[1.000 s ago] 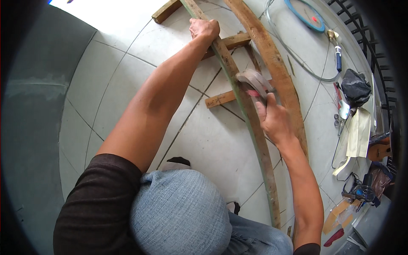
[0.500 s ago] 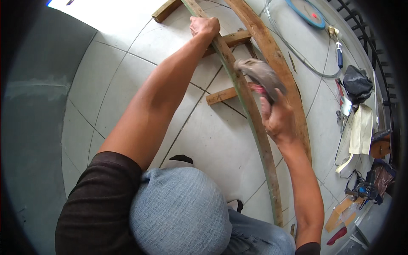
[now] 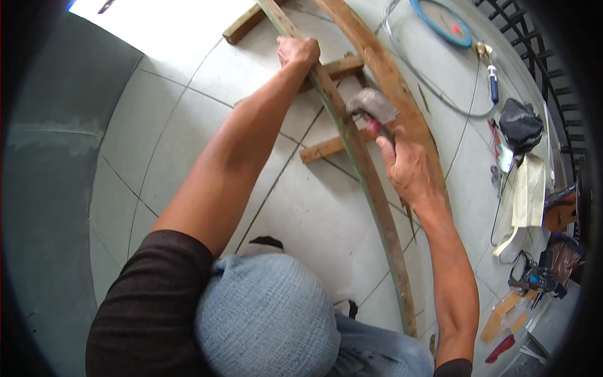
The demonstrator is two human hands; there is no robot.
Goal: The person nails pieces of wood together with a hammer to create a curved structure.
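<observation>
My left hand (image 3: 298,51) is wrapped round a long narrow wooden beam (image 3: 375,188) with green paint along its edge. In my right hand (image 3: 411,164) is a hammer (image 3: 374,108), blurred, with a metal head and some red at the neck. Its head hangs just right of the beam, above a short wooden crosspiece (image 3: 323,149); whether they touch I cannot tell. Beyond my left hand a second crosspiece (image 3: 342,66) runs under the beam. A wider brown plank (image 3: 402,81) lies to the right, partly behind my right hand.
Another wood block (image 3: 245,24) lies at the far end. On the tiled floor to the right are a coiled wire (image 3: 433,94), a blue-rimmed disc (image 3: 443,22), a blue-handled tool (image 3: 493,85), a black bag (image 3: 521,124) and a cream strap (image 3: 529,191). A grey wall (image 3: 56,188) stands left.
The hammer has shifted slightly and its head is turned differently, with less blur. My left hand keeps its grip on the beam. The whole view has moved a little.
</observation>
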